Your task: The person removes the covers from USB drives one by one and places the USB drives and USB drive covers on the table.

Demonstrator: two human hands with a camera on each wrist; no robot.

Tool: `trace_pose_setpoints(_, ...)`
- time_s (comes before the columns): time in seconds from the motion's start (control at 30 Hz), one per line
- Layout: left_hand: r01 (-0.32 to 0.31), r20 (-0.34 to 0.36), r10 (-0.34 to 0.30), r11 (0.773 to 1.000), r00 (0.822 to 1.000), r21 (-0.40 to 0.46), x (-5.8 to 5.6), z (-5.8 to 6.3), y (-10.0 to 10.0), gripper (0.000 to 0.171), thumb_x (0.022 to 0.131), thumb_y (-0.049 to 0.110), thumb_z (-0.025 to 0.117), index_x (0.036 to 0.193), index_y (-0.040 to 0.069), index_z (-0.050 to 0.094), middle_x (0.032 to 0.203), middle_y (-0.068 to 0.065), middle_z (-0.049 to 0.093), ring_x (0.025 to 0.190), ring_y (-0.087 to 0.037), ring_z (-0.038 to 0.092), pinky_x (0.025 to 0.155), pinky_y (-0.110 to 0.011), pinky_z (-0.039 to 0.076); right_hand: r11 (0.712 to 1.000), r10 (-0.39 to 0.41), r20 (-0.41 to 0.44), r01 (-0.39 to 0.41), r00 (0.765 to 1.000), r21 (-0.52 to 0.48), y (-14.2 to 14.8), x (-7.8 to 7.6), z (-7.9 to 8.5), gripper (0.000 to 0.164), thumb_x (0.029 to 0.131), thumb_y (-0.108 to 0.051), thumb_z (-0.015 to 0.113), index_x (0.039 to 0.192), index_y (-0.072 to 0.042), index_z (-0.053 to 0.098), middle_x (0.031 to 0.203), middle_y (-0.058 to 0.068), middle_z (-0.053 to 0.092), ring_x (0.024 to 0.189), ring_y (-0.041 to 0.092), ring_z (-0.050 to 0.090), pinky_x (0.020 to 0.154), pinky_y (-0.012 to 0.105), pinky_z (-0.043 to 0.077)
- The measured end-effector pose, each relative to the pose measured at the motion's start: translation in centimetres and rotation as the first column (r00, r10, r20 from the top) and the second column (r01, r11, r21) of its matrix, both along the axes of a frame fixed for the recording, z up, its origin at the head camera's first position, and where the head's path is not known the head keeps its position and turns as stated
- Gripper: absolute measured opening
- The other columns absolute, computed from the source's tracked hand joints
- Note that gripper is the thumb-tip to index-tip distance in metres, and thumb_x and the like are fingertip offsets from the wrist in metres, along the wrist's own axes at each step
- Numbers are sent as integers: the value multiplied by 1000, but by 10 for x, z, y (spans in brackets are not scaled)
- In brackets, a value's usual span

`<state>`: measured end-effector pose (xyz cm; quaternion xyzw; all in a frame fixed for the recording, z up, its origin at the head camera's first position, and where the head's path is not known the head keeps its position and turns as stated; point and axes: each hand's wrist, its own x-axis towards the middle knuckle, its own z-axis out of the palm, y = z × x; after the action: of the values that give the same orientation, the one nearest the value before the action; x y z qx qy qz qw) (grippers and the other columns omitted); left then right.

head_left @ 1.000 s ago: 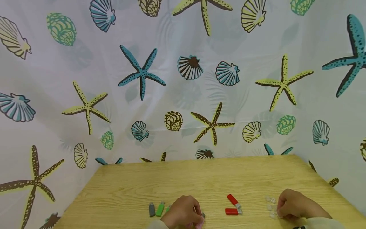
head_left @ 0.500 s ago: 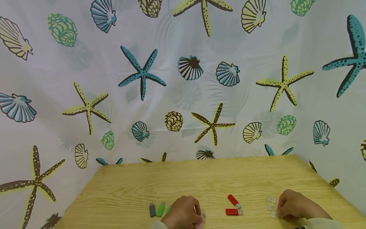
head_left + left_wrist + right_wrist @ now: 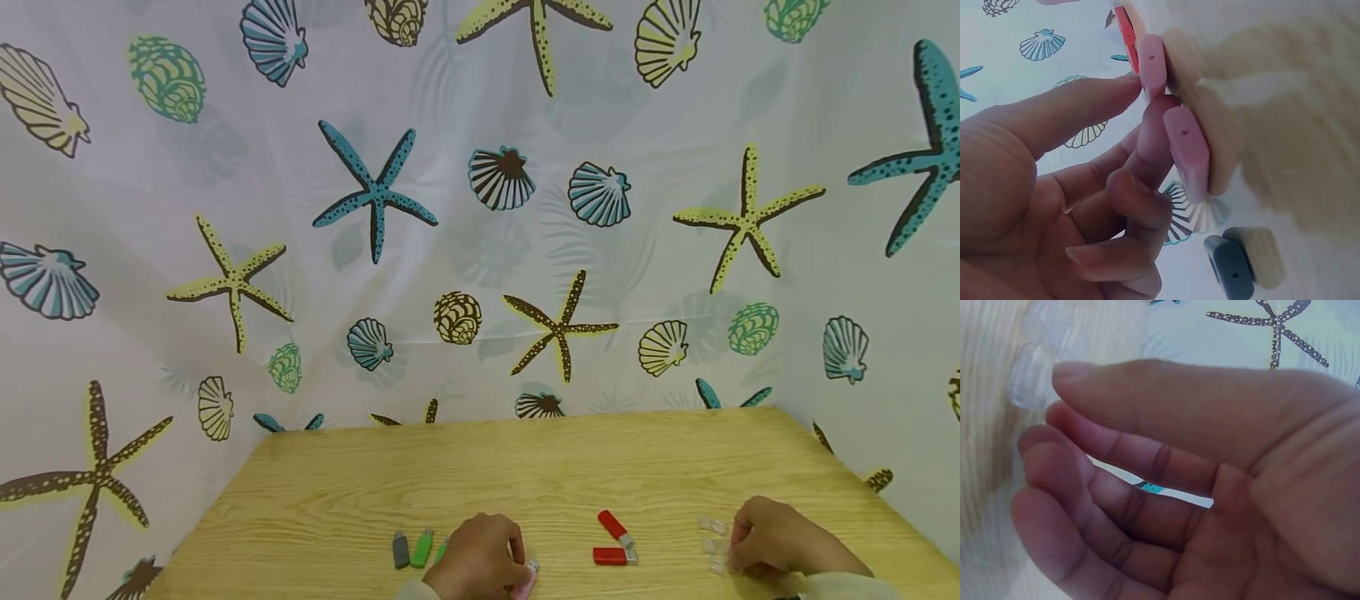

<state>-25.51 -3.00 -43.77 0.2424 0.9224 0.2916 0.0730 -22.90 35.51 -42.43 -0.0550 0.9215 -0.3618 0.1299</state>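
Note:
My left hand [image 3: 477,554] is low at the front of the table, pinching a pink USB stick [image 3: 1152,59] between thumb and index finger. A second pink USB stick [image 3: 1188,147] stands just beyond the index finger. Left of that hand lie a grey USB stick [image 3: 401,550] and a green USB stick [image 3: 422,548]; another green one [image 3: 442,548] is partly hidden by the hand. At the right, my right hand [image 3: 776,535] is low over the table, its thumb and index fingertips at a small clear cap [image 3: 1030,376], other fingers curled.
Two red USB sticks [image 3: 615,556] lie between the hands. More clear caps [image 3: 711,524] sit left of the right hand. The wooden table [image 3: 525,467] ends at a curtain [image 3: 420,367] printed with shells and starfish.
A little more of the pink USB stick shows past my left fingertips. Both hands otherwise keep their places; the head view shifts slightly.

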Motion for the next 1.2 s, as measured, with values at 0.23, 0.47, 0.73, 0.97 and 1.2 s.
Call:
trace_pose_setpoints(0.23,9,-15,-9,1000,1000,-5,-1,-1,-2,19,78,22,80,67,17,65,65,11,59,56,-5,51,56,-25,45,993,-81,-54,85,995,77,-17,-2,6,12,80,-2,66,70,-5,59,52,0,47,45,10,39,50,28,38)
trace_pose_setpoints(0.47,15,11,-15,1000,1000,8,-2,-1,-6,19,80,23,78,68,17,65,58,10,57,44,-7,52,58,-23,45,998,3,-166,6,986,55,-43,-4,6,13,79,-1,71,73,-6,60,67,3,53,54,16,47,50,29,41)
trace_pose_setpoints(0.73,-5,29,5,1000,1000,3,-5,2,-8,20,82,28,76,68,18,65,55,9,58,50,-7,53,56,-25,44,984,179,-242,-171,954,52,-75,-12,-7,11,79,-2,70,78,-10,62,63,-1,51,53,9,43,50,25,37)
trace_pose_setpoints(0.97,7,26,-7,1000,1000,1,-5,7,-8,17,81,29,75,70,19,67,61,11,59,58,-4,53,61,-25,45,962,260,-231,-273,938,-26,-98,-14,-17,12,81,1,65,85,-10,65,65,-2,53,55,6,44,51,23,36)
trace_pose_setpoints(1.2,14,99,-20,998,995,57,-4,10,-7,14,83,26,73,72,18,68,64,10,60,54,-8,55,59,-25,45,962,261,-177,-271,949,-33,-107,-13,-20,18,78,3,63,92,-10,64,71,1,56,59,12,47,53,24,38)
